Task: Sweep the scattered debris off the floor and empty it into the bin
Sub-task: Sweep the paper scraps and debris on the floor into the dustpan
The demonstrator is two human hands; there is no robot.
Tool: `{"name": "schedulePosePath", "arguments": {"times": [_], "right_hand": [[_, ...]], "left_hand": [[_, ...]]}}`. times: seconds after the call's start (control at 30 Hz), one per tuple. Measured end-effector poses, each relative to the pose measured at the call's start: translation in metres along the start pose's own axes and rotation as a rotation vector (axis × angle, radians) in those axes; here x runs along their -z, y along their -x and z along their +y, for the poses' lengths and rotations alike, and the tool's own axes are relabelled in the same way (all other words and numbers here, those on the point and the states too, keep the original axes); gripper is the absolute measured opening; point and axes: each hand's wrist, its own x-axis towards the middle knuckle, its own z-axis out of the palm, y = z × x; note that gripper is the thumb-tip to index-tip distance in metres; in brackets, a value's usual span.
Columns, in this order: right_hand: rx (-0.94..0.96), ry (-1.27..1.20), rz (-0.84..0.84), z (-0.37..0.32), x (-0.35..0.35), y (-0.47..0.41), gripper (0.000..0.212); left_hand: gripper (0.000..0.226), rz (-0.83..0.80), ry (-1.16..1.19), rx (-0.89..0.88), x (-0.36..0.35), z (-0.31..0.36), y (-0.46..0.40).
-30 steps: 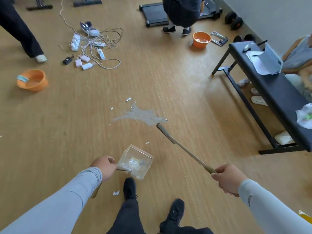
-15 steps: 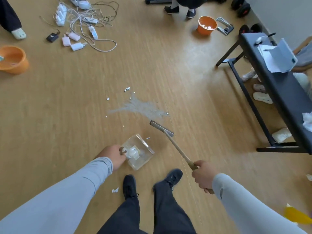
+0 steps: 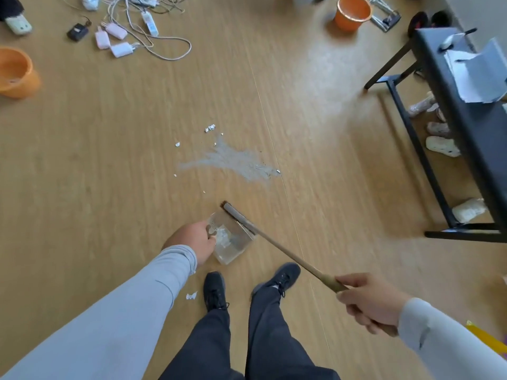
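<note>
My left hand [image 3: 193, 241] grips the handle of a clear plastic dustpan [image 3: 233, 248] set on the wooden floor just ahead of my shoes; white scraps lie inside it. My right hand [image 3: 370, 303] grips the wooden handle of a broom [image 3: 285, 253], whose head [image 3: 237, 215] rests at the dustpan's far rim. Beyond it a grey dusty smear [image 3: 233, 163] and small white debris bits [image 3: 210, 128] are scattered on the floor. One white scrap [image 3: 191, 295] lies beside my left shoe. An orange bin [image 3: 15, 74] stands at the far left.
A second orange bucket [image 3: 352, 13] stands at the top right. A dark bench [image 3: 466, 113] with papers runs along the right, slippers under it. Chargers and tangled cables [image 3: 129, 37] lie at the top left, near another person's foot [image 3: 16, 24].
The broom head has been drawn back from the grey smear to the dustpan's rim. My view has shifted forward, and my right hand has pulled closer to my body.
</note>
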Motion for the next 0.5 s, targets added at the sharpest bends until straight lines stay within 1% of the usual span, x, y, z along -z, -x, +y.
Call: {"name": "schedulePosePath", "arguments": {"times": [0.1,0.23,0.3,0.37,0.5], "right_hand": [[0.025,-0.022,0.095,0.005,-0.005,0.001,0.037],[-0.008,0.075,0.145,-0.014,-0.033,-0.034,0.036],[-0.003,0.107,0.119,-0.023,-0.041,-0.044,0.034],[-0.004,0.074,0.054,-0.027,-0.036,-0.035,0.031],[-0.008,-0.061,0.012,-0.009,-0.007,0.001,0.027]], "left_hand": [[0.026,0.002,0.004,0.002,0.001,-0.001,0.0],[0.03,-0.007,-0.003,0.005,0.001,-0.003,0.0],[0.029,-0.012,0.008,0.009,0.002,-0.004,0.0],[0.023,-0.042,0.045,0.015,0.002,-0.004,0.0],[0.014,-0.187,0.208,0.044,0.005,-0.006,0.009]]}}
